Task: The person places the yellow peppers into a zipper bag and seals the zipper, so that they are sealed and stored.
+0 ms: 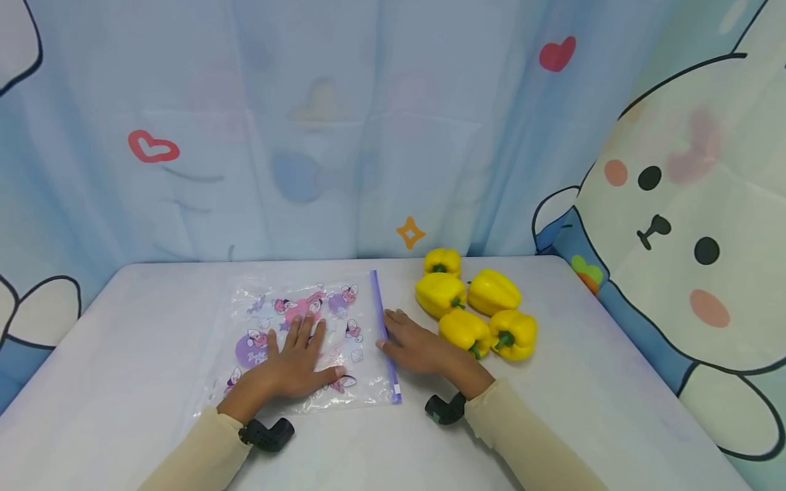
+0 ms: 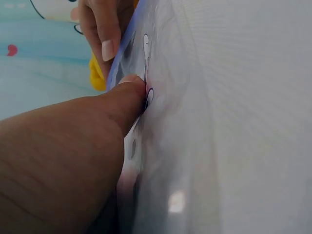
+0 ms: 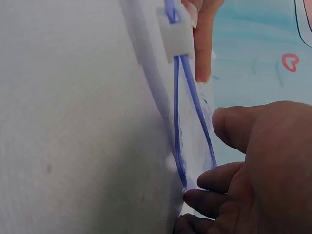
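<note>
A clear plastic zip bag (image 1: 368, 354) printed with pink and purple cartoon figures lies flat on the table, its purple zip edge (image 1: 379, 300) facing right. My left hand (image 1: 295, 368) rests on the bag with fingers spread and thumb out to the side. Beside the zip edge is my right hand (image 1: 420, 344), fingers fairly straight. In the right wrist view the two purple zip strips stand apart below the white slider (image 3: 176, 36). There the fingertips (image 3: 207, 201) touch the lower end of the strips, while the thumb (image 3: 231, 124) is held away from them.
Several yellow bell peppers (image 1: 441, 293) sit in a cluster to the right of the bag, just beyond my right hand. A white cloth covers the table (image 1: 589, 409). Behind its back edge hangs a blue cartoon curtain (image 1: 344, 136).
</note>
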Available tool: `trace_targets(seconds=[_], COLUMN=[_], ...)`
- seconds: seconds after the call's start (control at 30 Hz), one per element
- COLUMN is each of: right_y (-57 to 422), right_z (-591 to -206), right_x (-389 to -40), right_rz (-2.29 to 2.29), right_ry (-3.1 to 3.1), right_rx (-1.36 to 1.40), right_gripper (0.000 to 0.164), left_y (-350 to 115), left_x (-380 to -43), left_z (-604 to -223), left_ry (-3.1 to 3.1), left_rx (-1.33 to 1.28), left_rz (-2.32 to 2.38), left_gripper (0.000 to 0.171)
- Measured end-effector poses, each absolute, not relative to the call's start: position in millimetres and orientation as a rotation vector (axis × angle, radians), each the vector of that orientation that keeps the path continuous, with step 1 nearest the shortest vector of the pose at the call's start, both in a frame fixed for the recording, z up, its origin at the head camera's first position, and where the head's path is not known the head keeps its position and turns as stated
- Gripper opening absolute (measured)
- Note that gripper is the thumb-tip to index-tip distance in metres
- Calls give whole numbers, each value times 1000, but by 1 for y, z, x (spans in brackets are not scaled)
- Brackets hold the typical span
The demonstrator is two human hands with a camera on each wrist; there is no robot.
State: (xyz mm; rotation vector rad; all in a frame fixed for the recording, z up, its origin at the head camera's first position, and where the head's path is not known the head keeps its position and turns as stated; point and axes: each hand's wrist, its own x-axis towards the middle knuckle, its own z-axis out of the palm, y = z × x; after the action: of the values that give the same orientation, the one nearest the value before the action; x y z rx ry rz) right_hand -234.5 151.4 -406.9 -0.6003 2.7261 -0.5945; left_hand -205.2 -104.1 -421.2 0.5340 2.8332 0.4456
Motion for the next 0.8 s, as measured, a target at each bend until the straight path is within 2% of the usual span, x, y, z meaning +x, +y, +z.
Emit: trace_targets(seconds=[0.43, 0.8], right_y=[154, 152], right_z=[-405, -408], right_x=[-237, -237], right_rz=[-559, -538], right_ry=[2633, 2615], right_rx=[-678, -700], right_gripper=[76, 74], left_y=[-103, -84], left_x=[-206, -197], left_z=[-417, -417], left_ry=[2827, 2767], left_rx=[627, 941], left_rz=[556, 562], left_gripper=[100, 70])
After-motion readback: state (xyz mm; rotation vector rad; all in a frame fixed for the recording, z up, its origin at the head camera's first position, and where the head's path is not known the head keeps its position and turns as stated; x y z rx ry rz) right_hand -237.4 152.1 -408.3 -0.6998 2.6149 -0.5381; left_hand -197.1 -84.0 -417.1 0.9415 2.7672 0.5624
